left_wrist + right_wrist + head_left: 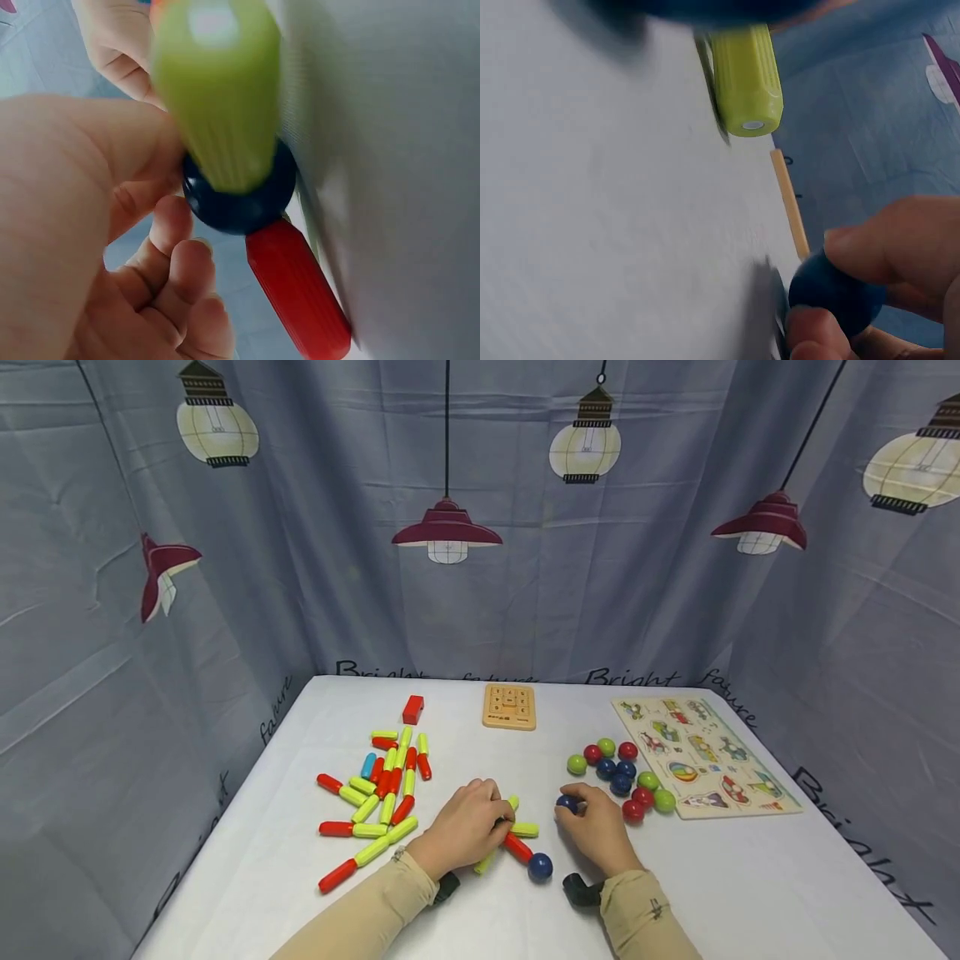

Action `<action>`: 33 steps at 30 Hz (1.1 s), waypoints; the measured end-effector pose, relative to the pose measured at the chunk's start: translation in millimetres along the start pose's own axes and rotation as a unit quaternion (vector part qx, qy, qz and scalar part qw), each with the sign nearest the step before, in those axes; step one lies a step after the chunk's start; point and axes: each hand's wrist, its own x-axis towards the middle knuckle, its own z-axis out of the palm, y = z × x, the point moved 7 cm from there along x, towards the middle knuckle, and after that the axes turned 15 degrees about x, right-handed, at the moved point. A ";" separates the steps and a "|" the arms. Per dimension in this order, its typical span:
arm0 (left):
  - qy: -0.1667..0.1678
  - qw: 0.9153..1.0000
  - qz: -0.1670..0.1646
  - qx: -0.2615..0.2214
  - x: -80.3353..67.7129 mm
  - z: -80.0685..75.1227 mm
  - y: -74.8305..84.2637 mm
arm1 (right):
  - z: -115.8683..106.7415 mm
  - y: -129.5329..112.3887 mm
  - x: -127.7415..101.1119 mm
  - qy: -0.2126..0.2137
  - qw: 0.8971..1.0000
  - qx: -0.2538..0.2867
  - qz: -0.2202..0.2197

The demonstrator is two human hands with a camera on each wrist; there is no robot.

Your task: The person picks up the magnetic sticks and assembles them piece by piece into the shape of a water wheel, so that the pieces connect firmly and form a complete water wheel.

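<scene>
Head view: right hand [600,835] pinches blue ball [567,804]; just right of rod cluster [510,839]
Left hand [468,827]: grips cluster on bench [750,877]

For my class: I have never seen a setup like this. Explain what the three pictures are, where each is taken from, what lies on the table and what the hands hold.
No machine here: a person works with two bare hands. The wide picture comes from a camera on the head, looking down at a white table. The other two come from cameras on the wrists, so they look close and blurry.

On the table lie a heap of red and green sticks, a cluster of coloured balls, a small wooden tile board, a red block and a picture puzzle.

The left hand holds joined sticks that meet at a dark blue ball. The right hand pinches another blue ball in its fingers.
</scene>
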 end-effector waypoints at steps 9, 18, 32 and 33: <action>-0.076 0.996 -0.028 -0.047 6.5 8.1 -1.8 | 10.0 -0.9 -2.3 -0.024 0.999 0.043 0.018; -0.147 0.981 -0.088 -0.091 8.0 13.3 -8.2 | 14.0 1.6 -1.6 -0.051 0.988 0.134 0.053; -0.121 0.978 -0.121 -0.116 6.7 20.3 -15.6 | 21.5 -2.4 -4.8 -0.123 0.957 0.255 0.063; -0.121 0.978 -0.122 -0.117 6.8 20.3 -16.0 | 22.1 -3.1 -5.0 -0.127 0.956 0.258 0.064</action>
